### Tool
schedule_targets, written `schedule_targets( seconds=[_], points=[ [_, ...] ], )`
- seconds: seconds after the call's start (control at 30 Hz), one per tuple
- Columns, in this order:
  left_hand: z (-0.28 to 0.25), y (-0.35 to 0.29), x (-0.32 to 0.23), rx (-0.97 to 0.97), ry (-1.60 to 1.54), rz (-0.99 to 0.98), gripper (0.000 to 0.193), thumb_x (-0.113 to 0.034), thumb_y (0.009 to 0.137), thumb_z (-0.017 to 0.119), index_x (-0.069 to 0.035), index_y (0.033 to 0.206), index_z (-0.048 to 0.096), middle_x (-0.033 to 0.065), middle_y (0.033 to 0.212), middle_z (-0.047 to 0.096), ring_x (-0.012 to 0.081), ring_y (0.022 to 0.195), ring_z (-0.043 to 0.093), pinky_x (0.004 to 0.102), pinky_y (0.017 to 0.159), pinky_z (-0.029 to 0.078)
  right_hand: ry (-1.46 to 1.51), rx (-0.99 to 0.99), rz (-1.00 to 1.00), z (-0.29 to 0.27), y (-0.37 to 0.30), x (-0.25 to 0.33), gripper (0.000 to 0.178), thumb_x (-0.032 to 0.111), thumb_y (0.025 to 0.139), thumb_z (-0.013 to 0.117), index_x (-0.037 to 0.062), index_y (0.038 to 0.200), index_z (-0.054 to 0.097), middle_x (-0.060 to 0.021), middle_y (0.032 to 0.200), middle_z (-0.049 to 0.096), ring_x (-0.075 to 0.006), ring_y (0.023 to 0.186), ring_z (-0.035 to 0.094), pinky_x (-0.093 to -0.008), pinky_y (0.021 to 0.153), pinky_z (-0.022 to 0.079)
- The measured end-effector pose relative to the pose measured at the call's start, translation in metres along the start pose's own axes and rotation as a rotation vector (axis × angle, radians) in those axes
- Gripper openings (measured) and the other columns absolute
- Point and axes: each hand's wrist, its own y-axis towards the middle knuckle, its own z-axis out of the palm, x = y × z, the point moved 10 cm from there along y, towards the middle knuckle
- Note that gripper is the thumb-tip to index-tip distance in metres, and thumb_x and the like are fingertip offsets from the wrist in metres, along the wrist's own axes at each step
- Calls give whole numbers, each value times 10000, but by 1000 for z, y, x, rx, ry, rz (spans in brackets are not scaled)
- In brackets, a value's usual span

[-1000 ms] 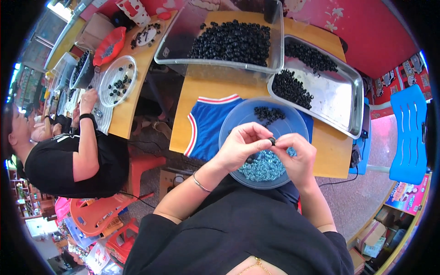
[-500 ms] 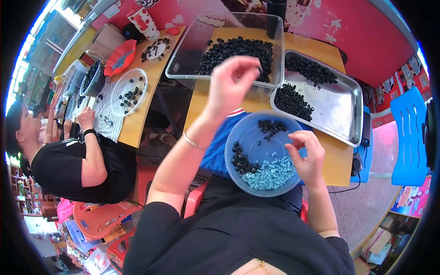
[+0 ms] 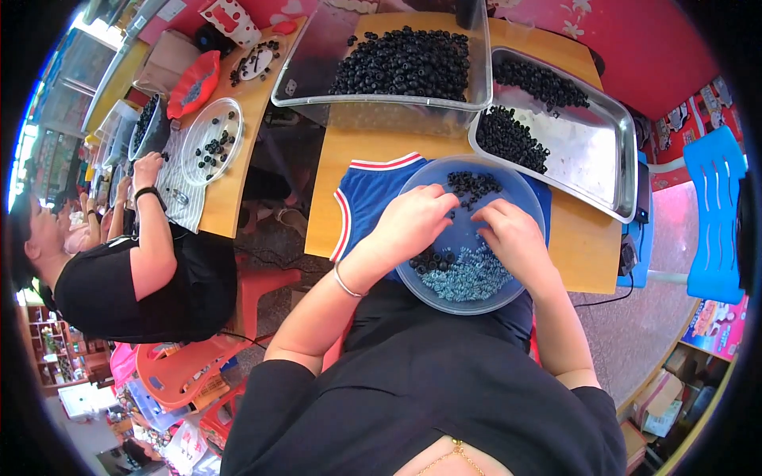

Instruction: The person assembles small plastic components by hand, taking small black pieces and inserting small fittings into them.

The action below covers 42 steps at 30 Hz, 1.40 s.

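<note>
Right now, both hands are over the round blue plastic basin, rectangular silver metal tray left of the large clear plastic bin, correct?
No: head view shows the tray right of the bin. Left hand and right hand are over the basin.

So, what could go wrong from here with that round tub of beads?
Mixing: the larger black beads lie against the teal pieces in the round tub, with no divider, so a nudge could blend them.
Tipping: the tub appears to reach past the near edge of the table; a bump might spill it.
Scattering: the left hand is close beside the small black pieces and might knock them toward the others.
</note>
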Motion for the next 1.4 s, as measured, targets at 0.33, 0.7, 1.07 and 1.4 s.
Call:
schedule_targets(
  seconds=[0.33, 0.7, 1.07, 1.4],
  points=[
    [30, 1, 13, -46, 106, -94, 194, -94, 754, 697, -54, 920, 606, 124, 896, 572, 321, 853, 608, 411, 740, 508, -88, 86, 39, 12, -7, -6, 142, 60, 742, 690, 64, 875, 641, -94, 903, 624, -295, 899, 629, -408, 765, 519],
    [0, -9, -33, -195, -321, 156, 212, -70, 729, 735, -34, 907, 627, 100, 885, 625, 294, 832, 627, 377, 729, 519, 567, 88, 305, 11, -10, -22, 114, 21, 785, 708, 6, 839, 608, -68, 755, 664, -116, 689, 656, -261, 628, 523],
    [-19, -15, -40, -364, -304, 252, 169, -38, 733, 742, -34, 884, 667, 89, 850, 675, 264, 756, 661, 342, 668, 532, 878, 36, 302, 8, -14, -27, 112, -22, 814, 692, 12, 833, 588, -15, 813, 631, -48, 711, 577, -199, 624, 480],
    [15, -12, -4, -136, -886, -187, 72, -25, 864, 677, 3, 925, 651, 71, 831, 685, 108, 746, 651, 239, 646, 507, 362, -153, -151, -35, -7, 17, 133, -31, 693, 704, 19, 782, 619, -82, 788, 636, -212, 742, 648, -305, 640, 522]
  ],
)
